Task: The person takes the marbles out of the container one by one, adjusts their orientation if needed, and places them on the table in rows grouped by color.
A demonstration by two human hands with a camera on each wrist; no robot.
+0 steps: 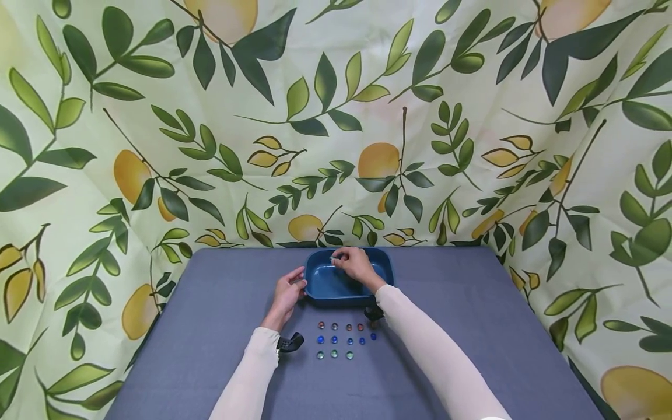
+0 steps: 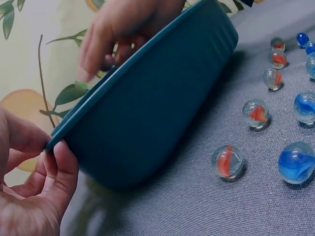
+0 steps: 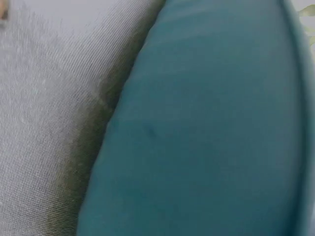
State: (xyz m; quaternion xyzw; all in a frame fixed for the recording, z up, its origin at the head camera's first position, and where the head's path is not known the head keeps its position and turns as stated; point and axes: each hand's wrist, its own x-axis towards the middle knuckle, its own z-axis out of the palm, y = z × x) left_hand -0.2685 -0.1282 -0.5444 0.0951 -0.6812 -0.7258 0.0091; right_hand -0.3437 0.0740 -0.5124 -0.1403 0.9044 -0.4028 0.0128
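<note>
A blue plastic tub point(image 1: 325, 284) stands toward the back of the table. On its left end my left hand point(image 1: 286, 296) pinches the rim between thumb and fingers, as the left wrist view shows. Over the tub's inside is my right hand point(image 1: 357, 267), fingers bent down. Its fingertips pinch a small glassy marble point(image 1: 333, 259), which looks greenish in the left wrist view and is mostly hidden. The right wrist view is filled by the tub's outer wall point(image 3: 206, 123); no hand appears there.
In front of the tub, glass marbles lie in rows on the grey cloth point(image 1: 210, 350): orange-red ones point(image 2: 228, 161), blue ones point(image 2: 296, 163) and three green ones point(image 1: 334, 353). A leaf-and-lemon patterned curtain point(image 1: 336, 140) hangs behind and at both sides.
</note>
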